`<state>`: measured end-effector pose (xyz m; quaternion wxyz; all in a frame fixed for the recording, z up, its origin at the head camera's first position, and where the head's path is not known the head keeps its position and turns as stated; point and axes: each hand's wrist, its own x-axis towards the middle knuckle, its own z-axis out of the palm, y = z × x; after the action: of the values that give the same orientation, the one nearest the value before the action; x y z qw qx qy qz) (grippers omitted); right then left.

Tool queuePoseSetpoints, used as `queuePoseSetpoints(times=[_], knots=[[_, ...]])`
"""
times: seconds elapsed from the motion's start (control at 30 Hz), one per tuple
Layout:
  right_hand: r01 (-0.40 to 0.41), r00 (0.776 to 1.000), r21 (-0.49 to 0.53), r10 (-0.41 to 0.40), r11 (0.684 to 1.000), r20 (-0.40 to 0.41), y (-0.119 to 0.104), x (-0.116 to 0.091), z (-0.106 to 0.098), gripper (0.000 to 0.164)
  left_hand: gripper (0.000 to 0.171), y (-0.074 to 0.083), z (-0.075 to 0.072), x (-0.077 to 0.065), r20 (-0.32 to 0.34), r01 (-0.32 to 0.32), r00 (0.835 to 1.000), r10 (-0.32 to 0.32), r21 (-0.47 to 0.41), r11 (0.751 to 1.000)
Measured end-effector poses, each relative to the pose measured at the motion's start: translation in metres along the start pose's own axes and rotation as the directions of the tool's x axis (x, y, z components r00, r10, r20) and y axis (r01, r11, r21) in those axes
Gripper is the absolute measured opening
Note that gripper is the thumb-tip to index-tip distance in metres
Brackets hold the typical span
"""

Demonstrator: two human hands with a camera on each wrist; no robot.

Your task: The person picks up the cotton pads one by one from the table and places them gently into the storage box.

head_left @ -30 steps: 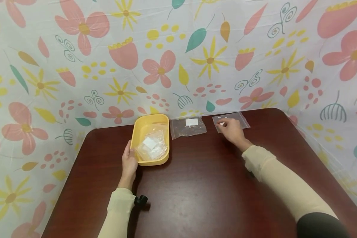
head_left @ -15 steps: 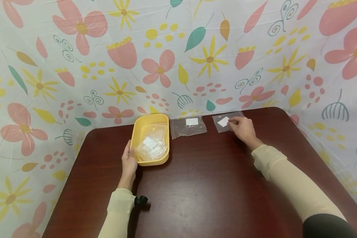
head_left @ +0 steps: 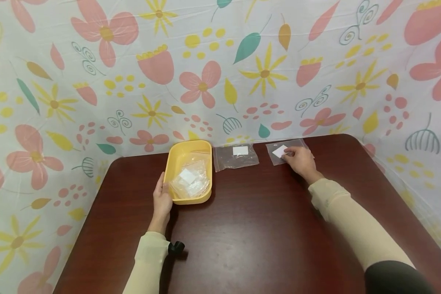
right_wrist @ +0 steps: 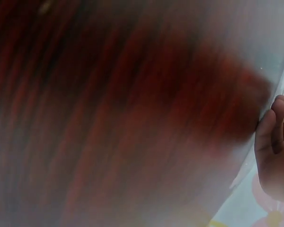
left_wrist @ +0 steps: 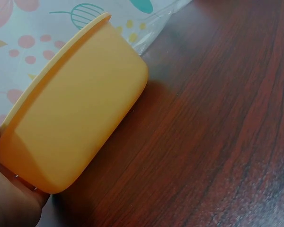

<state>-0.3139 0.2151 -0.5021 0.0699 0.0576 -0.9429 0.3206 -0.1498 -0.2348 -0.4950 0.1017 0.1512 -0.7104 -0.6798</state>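
My left hand (head_left: 161, 204) grips the left side of a yellow plastic tray (head_left: 172, 163), and the left wrist view shows the tray's outer wall (left_wrist: 80, 109) beside the thumb side of that hand. Inside the tray lie several clear zip bags (head_left: 191, 185), the top one with a white label. At the back right, my right hand (head_left: 302, 161) has bent fingers, with thumb and forefinger together on a clear zip bag (head_left: 275, 158) at the corner of its white label (head_left: 279, 151). That hand hides part of the bag. Its fingers (right_wrist: 265, 137) show at the right wrist view's edge.
Between the tray and my right hand, another labelled zip bag (head_left: 235, 162) lies flat on the dark wood table (head_left: 242, 228). A flower-patterned cloth (head_left: 213, 81) hangs close behind the table's back edge. A small black piece (head_left: 176, 248) sticks out by my left cuff.
My right hand first shifts rightward off the label, uncovering it, then back slightly left to its corner. The left hand and tray stay put; the head view turns slightly.
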Motion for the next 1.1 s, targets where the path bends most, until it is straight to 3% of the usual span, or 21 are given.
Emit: queuePoseSetpoints(times=[0.3, 0.67, 1.1], knots=[[-0.005, 1.0, 0.002, 0.005, 1.0, 0.017, 0.0016, 0.004, 0.0032, 0.027, 0.051, 0.0022, 0.0002, 0.0013, 0.003, -0.004, 1.0, 0.004, -0.011, 1.0], [0.008, 0.998, 0.002, -0.008, 1.0, -0.055, 0.0014, 0.0031, 0.007, 0.015, 0.051, 0.0015, 0.0009, 0.0017, -0.021, -0.014, 1.0, 0.014, -0.003, 1.0], [0.001, 0.999, 0.011, 0.0, 1.0, -0.05, 0.0026, 0.0017, 0.0083, 0.014, 0.052, 0.0012, -0.0006, 0.0004, -0.002, 0.013, 1.0, -0.013, 0.001, 1.0]])
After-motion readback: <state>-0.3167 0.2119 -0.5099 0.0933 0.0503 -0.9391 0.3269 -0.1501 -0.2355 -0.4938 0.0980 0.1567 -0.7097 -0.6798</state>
